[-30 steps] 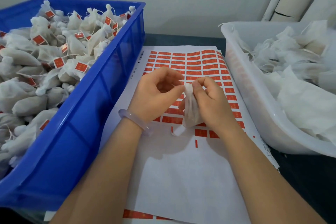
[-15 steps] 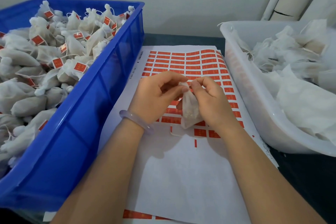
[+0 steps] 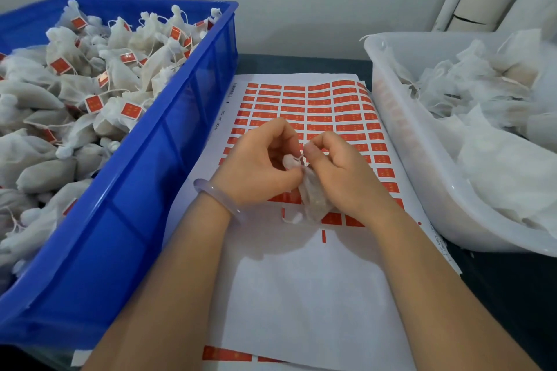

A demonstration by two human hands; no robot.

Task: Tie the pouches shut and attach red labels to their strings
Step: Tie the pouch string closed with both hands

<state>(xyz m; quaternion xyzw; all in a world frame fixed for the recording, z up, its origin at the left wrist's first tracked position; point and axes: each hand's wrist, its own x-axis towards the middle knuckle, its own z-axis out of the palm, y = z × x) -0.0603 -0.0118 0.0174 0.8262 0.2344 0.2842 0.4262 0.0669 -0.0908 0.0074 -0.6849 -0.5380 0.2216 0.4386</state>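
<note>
A small white mesh pouch (image 3: 313, 199) hangs between my hands above the label sheet (image 3: 301, 274). My left hand (image 3: 256, 172) pinches the pouch's gathered neck, whose puffed top shows between the fingers. My right hand (image 3: 340, 172) holds the pouch body against its palm and pinches the thin white string at the neck. A loose string end with a small tuft (image 3: 294, 218) dangles below the pouch. Rows of red labels (image 3: 316, 108) cover the far half of the sheet.
A blue crate (image 3: 126, 190) on the left is heaped with tied pouches carrying red labels. A white tub (image 3: 422, 178) on the right holds untied pouches. A second label sheet pokes out at the near edge.
The pouch's neck has been drawn together into a puff. Both hands have curled tighter around it, and the right fingers now pinch the string.
</note>
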